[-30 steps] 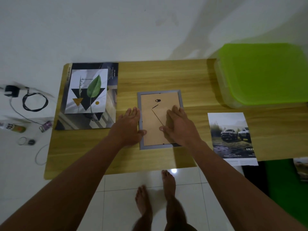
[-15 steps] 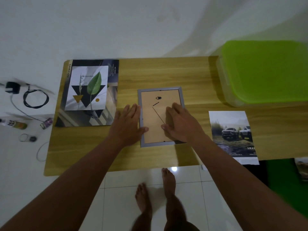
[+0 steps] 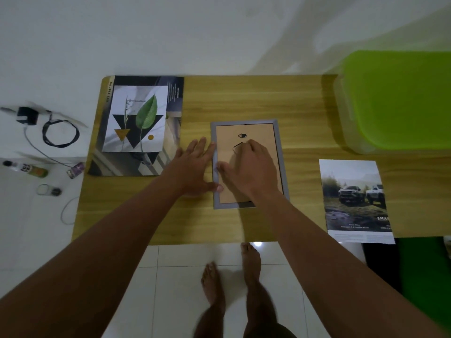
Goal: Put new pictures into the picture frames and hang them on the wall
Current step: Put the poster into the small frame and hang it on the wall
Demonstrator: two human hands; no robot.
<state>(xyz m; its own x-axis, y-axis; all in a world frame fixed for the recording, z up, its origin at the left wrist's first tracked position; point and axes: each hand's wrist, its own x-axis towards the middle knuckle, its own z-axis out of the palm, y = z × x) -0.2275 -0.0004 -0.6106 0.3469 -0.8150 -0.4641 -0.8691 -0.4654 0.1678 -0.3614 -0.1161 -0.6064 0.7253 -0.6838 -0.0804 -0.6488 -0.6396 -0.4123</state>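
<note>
A wooden table [image 3: 244, 98] carries a magazine [image 3: 136, 164] at its far left corner, a frame [image 3: 253, 129] face down in the middle, a truck picture [image 3: 353, 196] overhanging the near edge, and a green-lidded box [image 3: 400, 98] far right.

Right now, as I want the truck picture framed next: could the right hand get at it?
Probably yes: the truck picture lies uncovered right of the frame, with only bare table between it and the right hand.
</note>
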